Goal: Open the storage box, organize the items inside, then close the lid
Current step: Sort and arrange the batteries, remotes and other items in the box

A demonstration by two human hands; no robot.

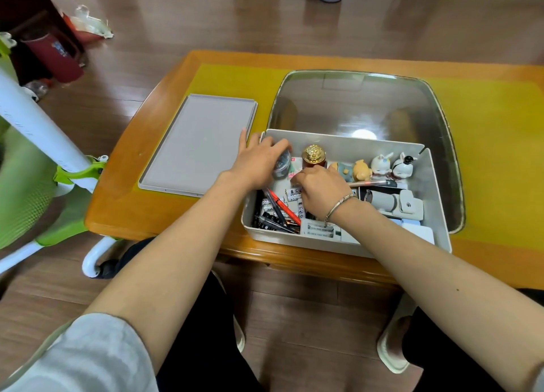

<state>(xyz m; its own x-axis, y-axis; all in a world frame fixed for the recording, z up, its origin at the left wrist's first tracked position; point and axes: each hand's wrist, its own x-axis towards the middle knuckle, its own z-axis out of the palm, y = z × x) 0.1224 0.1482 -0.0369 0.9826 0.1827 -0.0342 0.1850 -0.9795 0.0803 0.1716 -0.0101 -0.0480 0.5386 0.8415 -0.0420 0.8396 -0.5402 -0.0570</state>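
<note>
Head view, open storage box (438,215), pens (276,212), figurines (379,165)

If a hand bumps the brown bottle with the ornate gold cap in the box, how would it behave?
The brown bottle with the ornate gold cap stands upright and looks tall for its base, with a bulky cap, so it would probably tip rather than slide. It looks like glass, so possibly fragile. The right hand is close beside it.

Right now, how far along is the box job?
Opening is done: the lid lies flat on the table, left of the open storage box. Sorting is under way: the left hand grips a small round container, the right hand works among the batteries. The pens look jumbled. Closing remains.
</note>
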